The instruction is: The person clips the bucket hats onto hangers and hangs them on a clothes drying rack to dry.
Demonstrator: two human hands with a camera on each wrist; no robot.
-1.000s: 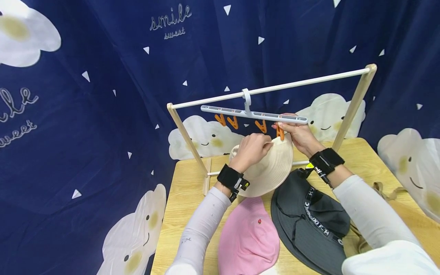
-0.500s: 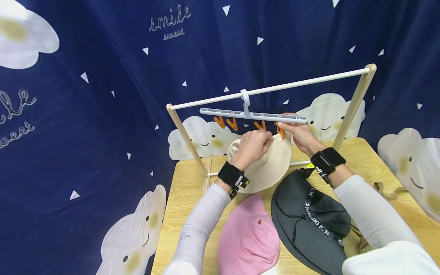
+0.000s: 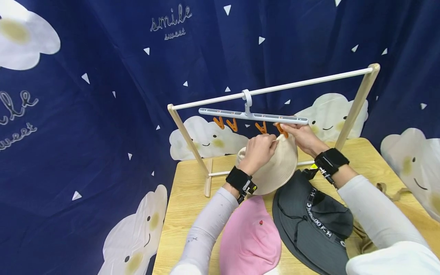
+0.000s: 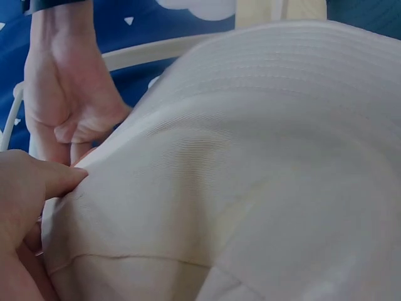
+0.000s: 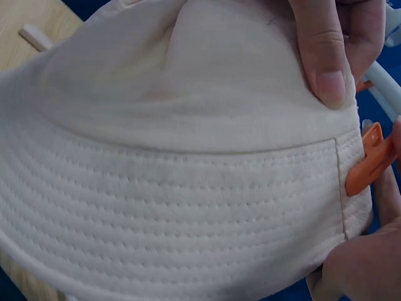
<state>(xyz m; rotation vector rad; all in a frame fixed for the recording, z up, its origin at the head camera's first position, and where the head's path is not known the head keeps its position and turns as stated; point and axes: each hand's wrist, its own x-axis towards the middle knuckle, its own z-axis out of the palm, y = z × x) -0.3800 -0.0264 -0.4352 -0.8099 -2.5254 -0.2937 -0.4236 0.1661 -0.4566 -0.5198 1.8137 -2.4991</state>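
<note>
Cream hat (image 3: 277,172) between finger and thumb of left hand (image 3: 258,151), orange clip (image 5: 371,166) at its edge likewise in right hand (image 3: 304,138)

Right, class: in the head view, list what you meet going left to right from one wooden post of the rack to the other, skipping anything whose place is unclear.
Left wooden post → leftmost orange clip → second orange clip → left hand → right hand → right wooden post.
</note>
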